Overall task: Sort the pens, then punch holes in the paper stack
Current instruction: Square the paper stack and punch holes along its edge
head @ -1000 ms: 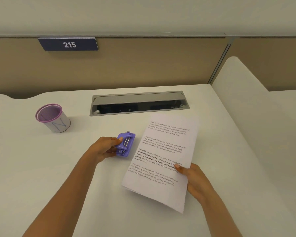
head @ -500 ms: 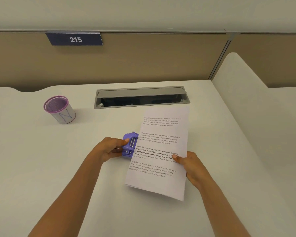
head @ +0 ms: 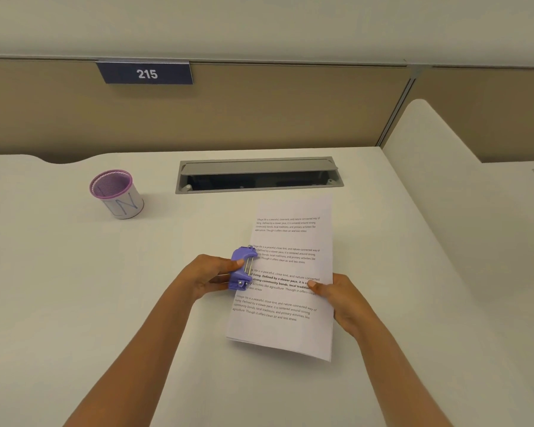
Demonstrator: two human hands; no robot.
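A stack of printed white paper [head: 290, 235] lies in the middle of the white desk. Its left edge sits inside the mouth of a small purple hole punch [head: 241, 268]. My left hand [head: 207, 275] grips the punch from the left, thumb on top. Gripping the stack's right edge is my right hand [head: 339, 298], its thumb on the text. A purple mesh pen cup [head: 114, 192] with a white label stands at the back left; no pens are visible.
An open grey cable tray [head: 259, 175] is set into the desk [head: 74, 303] behind the paper. A beige partition with a "215" sign [head: 145, 73] closes the back. A white divider [head: 444, 155] rises on the right.
The paper stack has turned straighter and slid left, so its left edge now sits in the punch. Both hands kept their grips.
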